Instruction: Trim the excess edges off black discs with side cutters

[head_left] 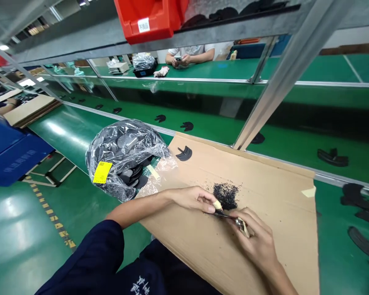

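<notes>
1. Black part (223, 214): a thin, dark piece held low over the cardboard sheet (273, 184), between the two hands and just in front of the pile of black trimmings (226, 195). Its exact shape cannot be told.
2. Left hand (192, 197): fingers pinched on the near end of the black part. One fingertip carries a pale wrap. The forearm reaches in from a dark blue sleeve.
3. Right hand (260, 241): fingers clenched around a small metal tool (241, 224), whose tip lies against the black part. The type of tool cannot be made out.
4. Cardboard sheet: lies flat across the green bench. A crescent-shaped black piece (183, 153) rests alone near its far left corner.
5. Plastic bag (123, 151): sits at the sheet's left edge, filled with dark flat pieces, and bears a yellow label (102, 172).
6. Conveyor belt (80, 127): green, running beyond the sheet, with similar black pieces spaced along it.
7. Red bin (147, 18): mounted on the overhead rack.
8. A co-worker's hands (181, 60) are together at the far bench, well apart from the work.
</notes>
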`<state>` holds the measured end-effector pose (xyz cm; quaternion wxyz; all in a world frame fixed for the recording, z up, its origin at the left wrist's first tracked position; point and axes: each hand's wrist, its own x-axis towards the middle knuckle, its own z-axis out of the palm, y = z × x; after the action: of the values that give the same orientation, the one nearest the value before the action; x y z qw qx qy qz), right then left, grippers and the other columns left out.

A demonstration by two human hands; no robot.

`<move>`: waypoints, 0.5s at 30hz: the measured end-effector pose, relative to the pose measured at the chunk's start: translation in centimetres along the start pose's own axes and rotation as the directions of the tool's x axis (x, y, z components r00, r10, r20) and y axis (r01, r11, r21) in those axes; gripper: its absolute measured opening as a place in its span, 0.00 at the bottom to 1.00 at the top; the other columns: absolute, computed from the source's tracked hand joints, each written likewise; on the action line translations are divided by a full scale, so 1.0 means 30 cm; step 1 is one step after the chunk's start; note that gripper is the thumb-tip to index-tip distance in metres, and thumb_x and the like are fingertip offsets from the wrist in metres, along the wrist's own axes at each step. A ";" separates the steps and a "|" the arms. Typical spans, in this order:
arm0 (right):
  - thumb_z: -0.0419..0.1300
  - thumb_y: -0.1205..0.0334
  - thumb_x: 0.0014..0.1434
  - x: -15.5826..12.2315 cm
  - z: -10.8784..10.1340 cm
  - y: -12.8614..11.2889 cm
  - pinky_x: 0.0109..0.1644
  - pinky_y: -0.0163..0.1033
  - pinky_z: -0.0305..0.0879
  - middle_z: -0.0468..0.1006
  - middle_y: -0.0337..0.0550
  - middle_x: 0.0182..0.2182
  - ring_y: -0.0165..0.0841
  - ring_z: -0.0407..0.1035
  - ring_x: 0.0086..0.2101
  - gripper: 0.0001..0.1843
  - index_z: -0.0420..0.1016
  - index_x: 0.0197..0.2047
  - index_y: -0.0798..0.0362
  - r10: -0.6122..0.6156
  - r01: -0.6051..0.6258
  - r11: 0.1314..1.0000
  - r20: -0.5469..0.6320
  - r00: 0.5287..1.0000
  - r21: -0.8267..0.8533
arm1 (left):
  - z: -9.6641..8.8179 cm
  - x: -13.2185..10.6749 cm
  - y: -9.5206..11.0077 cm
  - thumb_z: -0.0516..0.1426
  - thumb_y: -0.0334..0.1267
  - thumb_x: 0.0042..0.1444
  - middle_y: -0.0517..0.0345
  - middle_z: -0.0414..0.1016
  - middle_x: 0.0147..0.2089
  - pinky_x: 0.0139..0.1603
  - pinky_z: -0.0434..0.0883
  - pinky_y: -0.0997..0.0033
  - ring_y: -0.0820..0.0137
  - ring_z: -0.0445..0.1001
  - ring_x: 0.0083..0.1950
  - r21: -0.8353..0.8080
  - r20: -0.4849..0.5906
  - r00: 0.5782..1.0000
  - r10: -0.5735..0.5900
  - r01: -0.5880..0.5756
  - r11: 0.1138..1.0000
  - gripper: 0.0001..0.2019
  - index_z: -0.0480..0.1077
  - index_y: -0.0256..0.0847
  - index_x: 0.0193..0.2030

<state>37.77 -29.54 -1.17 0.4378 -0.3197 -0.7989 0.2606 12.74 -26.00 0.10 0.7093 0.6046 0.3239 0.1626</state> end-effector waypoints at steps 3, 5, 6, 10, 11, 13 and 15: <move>0.61 0.71 0.63 -0.003 0.008 0.002 0.35 0.40 0.72 0.80 0.45 0.33 0.35 0.75 0.32 0.09 0.76 0.44 0.50 -0.034 0.034 0.999 0.013 0.999 0.019 | -0.015 0.004 0.001 0.65 0.59 0.55 0.52 0.80 0.46 0.48 0.72 0.71 0.71 0.75 0.43 -0.074 0.066 0.997 -0.049 0.054 0.996 0.28 0.78 0.36 0.52; 0.60 0.71 0.63 -0.004 0.013 0.006 0.36 0.40 0.72 0.81 0.45 0.33 0.35 0.76 0.33 0.09 0.75 0.45 0.50 -0.067 0.067 0.997 0.023 0.997 0.031 | -0.009 0.012 -0.008 0.67 0.57 0.54 0.55 0.79 0.42 0.46 0.72 0.72 0.73 0.75 0.41 -0.102 0.080 0.994 -0.076 0.084 0.991 0.25 0.79 0.36 0.48; 0.60 0.72 0.63 -0.003 0.015 0.009 0.36 0.40 0.72 0.81 0.45 0.33 0.35 0.76 0.33 0.10 0.75 0.45 0.50 -0.087 0.086 0.996 0.031 0.996 0.030 | -0.005 0.016 -0.011 0.68 0.54 0.54 0.57 0.79 0.39 0.44 0.72 0.73 0.74 0.75 0.39 -0.098 0.085 0.992 -0.094 0.102 0.990 0.23 0.79 0.36 0.47; 0.59 0.67 0.65 0.008 0.013 0.026 0.35 0.40 0.70 0.79 0.44 0.32 0.35 0.74 0.31 0.06 0.74 0.45 0.50 -0.081 0.087 0.990 0.050 0.995 -0.114 | -0.057 0.004 0.036 0.68 0.38 0.58 0.58 0.78 0.34 0.39 0.71 0.77 0.76 0.73 0.34 0.118 0.055 0.998 -0.041 0.034 0.992 0.12 0.79 0.37 0.46; 0.59 0.63 0.66 0.010 0.007 0.033 0.35 0.40 0.70 0.79 0.45 0.32 0.35 0.74 0.30 0.05 0.74 0.45 0.50 -0.048 0.054 0.983 0.038 0.998 -0.177 | -0.097 -0.009 0.067 0.67 0.35 0.59 0.56 0.79 0.36 0.40 0.72 0.76 0.75 0.74 0.35 0.216 0.024 1.000 0.020 -0.024 0.976 0.10 0.80 0.37 0.47; 0.60 0.55 0.66 0.012 -0.013 0.055 0.37 0.43 0.70 0.79 0.46 0.33 0.38 0.74 0.31 0.09 0.74 0.46 0.49 0.043 -0.044 0.954 -0.008 0.999 -0.298 | -0.216 -0.043 0.142 0.65 0.34 0.60 0.51 0.81 0.44 0.45 0.73 0.73 0.72 0.77 0.41 0.442 -0.075 0.981 0.180 -0.129 0.888 0.08 0.80 0.38 0.46; 0.58 0.48 0.66 0.005 -0.038 0.090 0.39 0.46 0.71 0.78 0.47 0.34 0.41 0.75 0.32 0.13 0.73 0.46 0.47 0.163 -0.175 0.909 -0.063 0.985 -0.379 | -0.376 -0.078 0.219 0.62 0.34 0.62 0.50 0.81 0.47 0.51 0.74 0.67 0.68 0.78 0.46 0.668 -0.210 0.919 0.332 -0.113 0.735 0.08 0.80 0.39 0.47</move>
<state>39.47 -27.49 -2.43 0.3545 -0.4707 -0.7972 0.1317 4.67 -17.54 6.36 0.3720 0.8114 0.3930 0.2208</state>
